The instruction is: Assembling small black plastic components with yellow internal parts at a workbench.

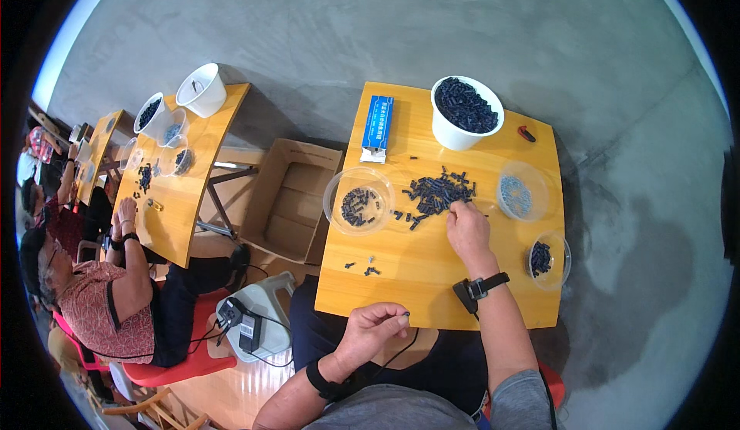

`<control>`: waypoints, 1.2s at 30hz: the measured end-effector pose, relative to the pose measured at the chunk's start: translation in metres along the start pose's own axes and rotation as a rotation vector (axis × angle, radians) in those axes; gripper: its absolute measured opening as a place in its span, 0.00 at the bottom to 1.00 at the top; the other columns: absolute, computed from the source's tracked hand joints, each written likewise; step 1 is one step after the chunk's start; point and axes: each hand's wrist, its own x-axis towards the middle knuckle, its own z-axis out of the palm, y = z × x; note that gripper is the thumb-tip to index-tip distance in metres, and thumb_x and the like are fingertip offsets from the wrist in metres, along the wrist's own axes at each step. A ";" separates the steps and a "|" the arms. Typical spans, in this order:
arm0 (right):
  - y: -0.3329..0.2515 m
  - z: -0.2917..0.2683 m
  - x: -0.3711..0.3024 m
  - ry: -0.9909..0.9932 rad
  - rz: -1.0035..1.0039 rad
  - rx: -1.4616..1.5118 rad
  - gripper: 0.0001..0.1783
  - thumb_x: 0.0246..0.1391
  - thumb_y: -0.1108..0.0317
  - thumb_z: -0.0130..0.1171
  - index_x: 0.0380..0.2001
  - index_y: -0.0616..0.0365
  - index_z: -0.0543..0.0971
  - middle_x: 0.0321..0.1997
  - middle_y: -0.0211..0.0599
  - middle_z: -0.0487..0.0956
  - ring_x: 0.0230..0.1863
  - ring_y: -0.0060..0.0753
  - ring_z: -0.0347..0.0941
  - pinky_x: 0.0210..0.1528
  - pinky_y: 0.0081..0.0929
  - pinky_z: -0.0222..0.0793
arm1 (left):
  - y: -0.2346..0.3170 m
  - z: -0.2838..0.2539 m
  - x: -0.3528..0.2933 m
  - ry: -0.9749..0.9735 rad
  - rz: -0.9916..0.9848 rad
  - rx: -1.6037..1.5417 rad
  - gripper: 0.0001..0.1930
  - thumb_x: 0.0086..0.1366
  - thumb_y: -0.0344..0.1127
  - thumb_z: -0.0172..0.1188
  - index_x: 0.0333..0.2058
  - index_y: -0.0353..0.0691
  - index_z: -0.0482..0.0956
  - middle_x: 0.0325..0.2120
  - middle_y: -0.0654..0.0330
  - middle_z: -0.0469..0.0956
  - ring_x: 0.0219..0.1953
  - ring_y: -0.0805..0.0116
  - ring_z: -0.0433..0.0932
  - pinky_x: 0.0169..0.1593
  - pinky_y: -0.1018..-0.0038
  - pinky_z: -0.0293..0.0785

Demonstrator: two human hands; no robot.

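Grey shirt cloth [401, 408] lay nearest, then the left hand [373, 333], pinching a small dark piece [406, 314]. The right hand [469, 231], its hold impossible to tell, reached a pile of black tubular pieces [435, 193]: apparently picking, next needing a fine pinch. Beyond stood a white plastic bucket [459, 139] of them; leftward, a clear round tub [362, 179], likewise; rightward, a second clear tub [539, 191] of pale-blue pieces [516, 196].

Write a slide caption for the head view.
Yellow table: right hand at the edge of a pile of dark pieces, left hand pinching a small dark bit.
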 end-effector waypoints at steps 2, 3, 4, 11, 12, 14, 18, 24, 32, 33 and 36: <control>0.000 0.002 0.001 0.011 -0.009 -0.006 0.06 0.47 0.70 0.58 0.31 0.57 0.76 0.30 0.44 0.75 0.32 0.49 0.74 0.33 0.44 0.70 | -0.003 -0.001 0.001 0.002 -0.003 -0.042 0.04 0.63 0.26 0.56 0.34 0.32 0.78 0.25 0.65 0.77 0.27 0.80 0.75 0.35 0.83 0.73; -0.001 0.001 0.001 0.015 -0.017 -0.001 0.07 0.47 0.70 0.58 0.31 0.57 0.75 0.30 0.45 0.75 0.32 0.50 0.74 0.33 0.44 0.70 | -0.005 -0.002 0.001 0.003 -0.004 -0.043 0.04 0.63 0.26 0.56 0.34 0.32 0.78 0.25 0.65 0.77 0.27 0.80 0.75 0.35 0.83 0.73; -0.002 0.001 0.002 0.019 -0.025 0.005 0.07 0.47 0.69 0.58 0.32 0.58 0.75 0.30 0.45 0.75 0.32 0.50 0.74 0.34 0.44 0.70 | -0.007 -0.003 0.002 -0.002 -0.001 -0.047 0.04 0.63 0.26 0.56 0.34 0.32 0.78 0.25 0.65 0.77 0.27 0.80 0.75 0.35 0.83 0.73; -0.001 0.000 0.004 -0.029 -0.041 -0.024 0.04 0.49 0.71 0.55 0.29 0.59 0.74 0.31 0.47 0.74 0.33 0.51 0.74 0.34 0.45 0.71 | -0.002 0.000 0.005 -0.009 0.028 0.029 0.05 0.63 0.26 0.55 0.35 0.32 0.77 0.25 0.62 0.77 0.28 0.76 0.75 0.35 0.80 0.74; -0.002 0.002 0.004 -0.055 -0.019 -0.087 0.04 0.49 0.72 0.53 0.29 0.60 0.74 0.31 0.47 0.74 0.33 0.51 0.74 0.34 0.45 0.71 | -0.002 0.000 0.005 -0.009 0.028 0.031 0.05 0.63 0.26 0.55 0.35 0.32 0.77 0.25 0.62 0.77 0.28 0.76 0.75 0.35 0.80 0.74; -0.004 0.003 0.004 -0.080 0.006 -0.148 0.03 0.49 0.73 0.52 0.28 0.60 0.73 0.31 0.47 0.74 0.33 0.51 0.75 0.34 0.45 0.72 | -0.004 0.001 0.006 0.006 0.030 0.019 0.05 0.63 0.27 0.56 0.36 0.32 0.77 0.26 0.62 0.78 0.29 0.76 0.76 0.36 0.80 0.74; -0.012 -0.001 0.004 -0.139 -0.015 -0.242 0.04 0.48 0.74 0.51 0.29 0.62 0.74 0.32 0.48 0.74 0.33 0.50 0.76 0.35 0.42 0.73 | -0.006 0.000 0.005 0.007 0.022 -0.003 0.05 0.63 0.27 0.56 0.36 0.32 0.77 0.27 0.62 0.78 0.29 0.77 0.76 0.36 0.80 0.75; -0.009 -0.005 0.007 -0.169 -0.025 -0.280 0.05 0.48 0.74 0.51 0.30 0.63 0.73 0.34 0.50 0.73 0.34 0.50 0.76 0.36 0.41 0.74 | -0.003 0.002 0.006 -0.004 0.051 0.025 0.05 0.63 0.26 0.56 0.36 0.32 0.78 0.28 0.62 0.78 0.30 0.76 0.77 0.37 0.80 0.75; -0.005 -0.003 0.010 -0.218 -0.040 -0.257 0.07 0.48 0.75 0.50 0.32 0.64 0.73 0.35 0.52 0.74 0.36 0.51 0.76 0.38 0.41 0.74 | 0.000 0.004 0.007 -0.010 0.029 -0.030 0.06 0.63 0.27 0.56 0.37 0.33 0.78 0.30 0.60 0.79 0.31 0.74 0.78 0.38 0.79 0.76; -0.006 -0.004 0.009 -0.209 -0.051 -0.242 0.06 0.48 0.76 0.49 0.31 0.64 0.72 0.35 0.53 0.74 0.36 0.52 0.76 0.38 0.41 0.74 | -0.001 0.004 0.006 -0.014 0.033 -0.030 0.06 0.63 0.27 0.56 0.37 0.33 0.78 0.30 0.60 0.79 0.31 0.74 0.78 0.38 0.79 0.76; -0.004 -0.005 0.005 -0.188 -0.084 -0.227 0.06 0.48 0.76 0.49 0.31 0.65 0.73 0.34 0.53 0.74 0.36 0.52 0.75 0.38 0.42 0.73 | -0.003 0.004 0.004 -0.020 0.039 -0.037 0.06 0.63 0.27 0.56 0.37 0.33 0.78 0.31 0.60 0.79 0.31 0.74 0.78 0.38 0.78 0.76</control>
